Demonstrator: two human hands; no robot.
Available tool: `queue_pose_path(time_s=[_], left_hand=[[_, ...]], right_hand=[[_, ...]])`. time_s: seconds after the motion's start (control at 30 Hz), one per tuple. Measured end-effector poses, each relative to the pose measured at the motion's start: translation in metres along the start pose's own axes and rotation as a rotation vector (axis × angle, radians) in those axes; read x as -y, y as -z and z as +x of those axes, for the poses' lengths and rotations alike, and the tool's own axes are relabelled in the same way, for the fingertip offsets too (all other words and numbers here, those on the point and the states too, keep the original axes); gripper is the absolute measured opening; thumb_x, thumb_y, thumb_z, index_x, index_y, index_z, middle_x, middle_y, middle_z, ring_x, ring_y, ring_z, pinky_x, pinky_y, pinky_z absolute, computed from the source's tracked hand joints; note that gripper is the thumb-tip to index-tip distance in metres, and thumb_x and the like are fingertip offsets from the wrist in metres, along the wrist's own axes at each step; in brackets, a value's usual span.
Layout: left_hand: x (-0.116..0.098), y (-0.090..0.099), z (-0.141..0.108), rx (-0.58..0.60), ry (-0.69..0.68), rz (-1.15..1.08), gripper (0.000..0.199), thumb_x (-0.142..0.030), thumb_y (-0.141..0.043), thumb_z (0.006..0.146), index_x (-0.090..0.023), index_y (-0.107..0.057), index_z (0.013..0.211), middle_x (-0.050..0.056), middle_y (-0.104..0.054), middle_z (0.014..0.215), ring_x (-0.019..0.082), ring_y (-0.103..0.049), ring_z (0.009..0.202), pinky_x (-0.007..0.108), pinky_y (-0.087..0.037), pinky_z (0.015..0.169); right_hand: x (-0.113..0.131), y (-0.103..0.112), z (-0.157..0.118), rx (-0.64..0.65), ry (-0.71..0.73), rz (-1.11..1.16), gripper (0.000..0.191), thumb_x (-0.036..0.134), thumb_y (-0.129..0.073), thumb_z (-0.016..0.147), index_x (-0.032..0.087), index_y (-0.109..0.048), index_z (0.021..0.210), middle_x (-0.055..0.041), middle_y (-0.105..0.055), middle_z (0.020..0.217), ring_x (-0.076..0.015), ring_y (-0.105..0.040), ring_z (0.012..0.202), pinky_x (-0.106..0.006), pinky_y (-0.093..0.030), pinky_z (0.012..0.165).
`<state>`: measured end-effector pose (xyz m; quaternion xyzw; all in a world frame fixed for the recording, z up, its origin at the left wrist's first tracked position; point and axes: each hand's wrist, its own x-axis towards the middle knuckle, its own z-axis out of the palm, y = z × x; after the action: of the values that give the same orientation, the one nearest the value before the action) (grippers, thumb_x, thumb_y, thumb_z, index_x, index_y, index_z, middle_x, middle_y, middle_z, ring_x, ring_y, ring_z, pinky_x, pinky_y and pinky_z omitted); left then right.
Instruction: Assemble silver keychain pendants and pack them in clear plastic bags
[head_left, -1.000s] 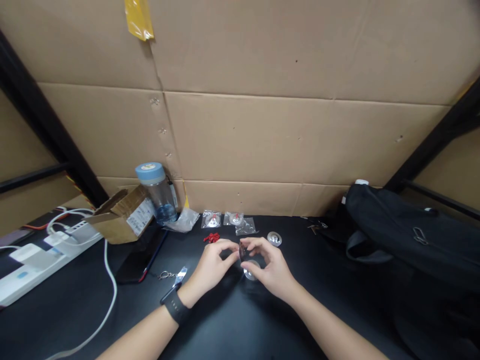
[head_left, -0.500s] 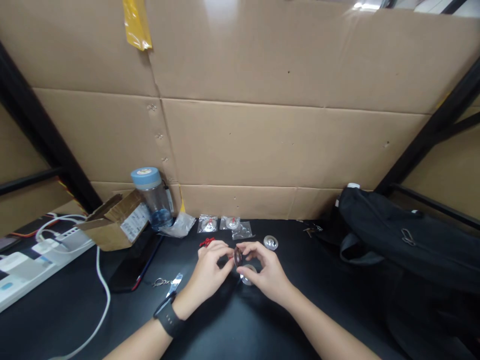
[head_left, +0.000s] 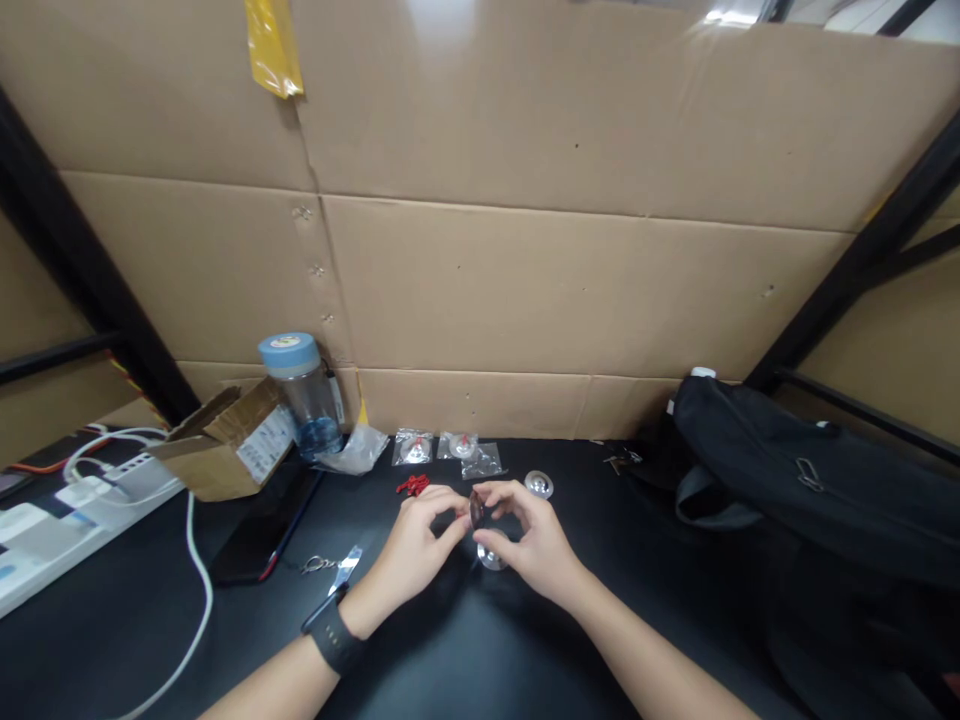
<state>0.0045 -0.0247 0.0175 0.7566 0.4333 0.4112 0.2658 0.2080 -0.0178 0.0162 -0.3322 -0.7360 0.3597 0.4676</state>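
Observation:
A small dark brown disc (head_left: pixel 477 510) stands on edge between my two hands above the black tabletop. My right hand (head_left: pixel 536 540) grips its rim between thumb and fingertips. From the left, my left hand (head_left: pixel 424 540) is closed in a pinch against the disc's face; a hint of red shows at its fingertips, too small to name. Below the right thumb lies a shiny round metal piece (head_left: pixel 491 558), partly covered by that hand. Another silver disc (head_left: pixel 538 484) rests just beyond the right hand. A little heap of red pieces (head_left: pixel 412 485) sits behind the left hand.
Clear packets with silver discs (head_left: pixel 413 449) lie along the cardboard wall (head_left: pixel 487 290). Leftward are a bottle (head_left: pixel 296 400), an open carton (head_left: pixel 225 450), a phone (head_left: pixel 262 535), a keyring (head_left: pixel 319 564) and a power strip (head_left: pixel 90 530). A black bag (head_left: pixel 810 480) fills the right side.
The view has shifted slightly. The brown disc has turned a little between my fingers, and more of the red heap shows behind my left hand.

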Motion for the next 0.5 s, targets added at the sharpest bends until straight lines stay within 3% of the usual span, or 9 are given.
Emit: queue_pose_path(time_s=[0.27, 0.5], left_hand=[[0.0039, -0.0005, 0.0000, -0.008, 0.039, 0.008, 0.014, -0.030, -0.061, 0.094, -0.021, -0.072, 0.089, 0.004, -0.072, 0.094, 0.020, -0.064, 0.092, 0.031, -0.048, 0.087], [0.0081, -0.0060, -0.0005, -0.004, 0.073, -0.113, 0.015, -0.031, -0.060, 0.095, -0.020, -0.069, 0.092, 0.004, -0.070, 0.093, 0.019, -0.064, 0.088, 0.029, -0.048, 0.084]], right_hand=[[0.0004, -0.0017, -0.0016, -0.009, -0.007, 0.025, 0.029, 0.026, -0.082, 0.078, 0.025, -0.062, 0.099, -0.0083, -0.069, 0.122, -0.0242, -0.068, 0.110, -0.038, -0.056, 0.093], [-0.0014, -0.0037, -0.0018, -0.008, -0.009, 0.015, 0.028, 0.025, -0.081, 0.078, 0.025, -0.062, 0.099, -0.0085, -0.069, 0.123, -0.0233, -0.069, 0.106, -0.037, -0.056, 0.090]])
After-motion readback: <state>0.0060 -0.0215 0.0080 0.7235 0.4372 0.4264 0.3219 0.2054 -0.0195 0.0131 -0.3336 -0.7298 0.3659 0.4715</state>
